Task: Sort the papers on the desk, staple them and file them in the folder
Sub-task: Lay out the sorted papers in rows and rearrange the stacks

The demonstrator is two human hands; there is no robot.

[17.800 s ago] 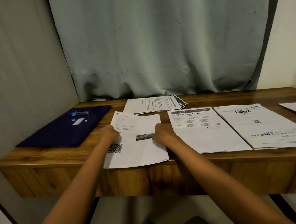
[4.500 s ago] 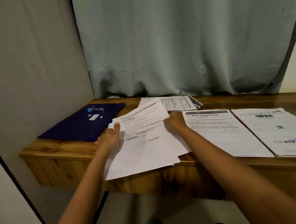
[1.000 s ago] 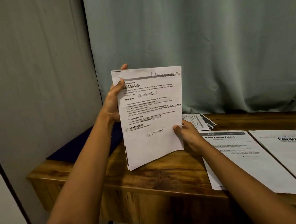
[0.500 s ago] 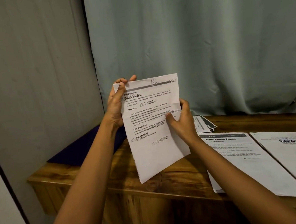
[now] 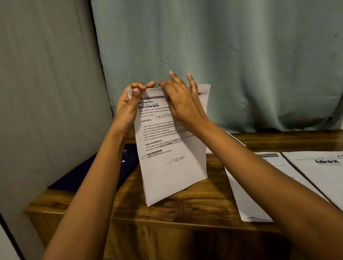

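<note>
Papers (image 5: 173, 170) upright on desk (image 5: 192, 207): L hand (image 5: 124, 112) grip pinches corner, R hand (image 5: 183, 104) grip unclear; folder (image 5: 84, 174) contents hidden.

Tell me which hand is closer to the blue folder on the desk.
Left. The left hand grips the top left corner of the paper stack, above the folder; the right hand is at the stack's top edge, farther right.

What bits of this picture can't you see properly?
Head view:
- Folder: its far end hides behind the left arm and papers.
- Blinkit sheet: cut by the right edge.
- Sheet beside it: mostly under the right arm.
- Right hand: fingertips blurred.
- Papers' small print: too small.
</note>
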